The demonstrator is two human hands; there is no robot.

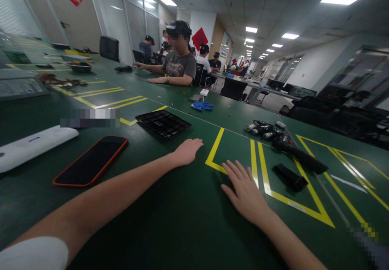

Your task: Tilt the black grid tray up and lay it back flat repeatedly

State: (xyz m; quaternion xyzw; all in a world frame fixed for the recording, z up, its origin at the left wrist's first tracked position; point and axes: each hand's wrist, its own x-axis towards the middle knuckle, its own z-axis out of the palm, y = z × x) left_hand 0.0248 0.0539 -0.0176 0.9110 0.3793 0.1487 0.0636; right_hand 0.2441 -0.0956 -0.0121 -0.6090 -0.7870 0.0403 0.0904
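Note:
My left hand [187,150] lies flat on the green table [170,221], fingers stretched out, holding nothing, just below a black compartment tray [163,123]. My right hand [244,193] rests palm down with fingers spread, empty, across a yellow tape line [214,152]. To its right lie a small black block [289,176] and a long black tool [299,156]. A phone in a red case [91,160] lies to the left of my left forearm.
A white flat device [32,144] sits at the far left. A cluster of small silver and black parts [266,129] lies behind the tool. A blue glove [202,106] lies farther back. A person [178,59] sits across the table with both hands on it; others sit behind.

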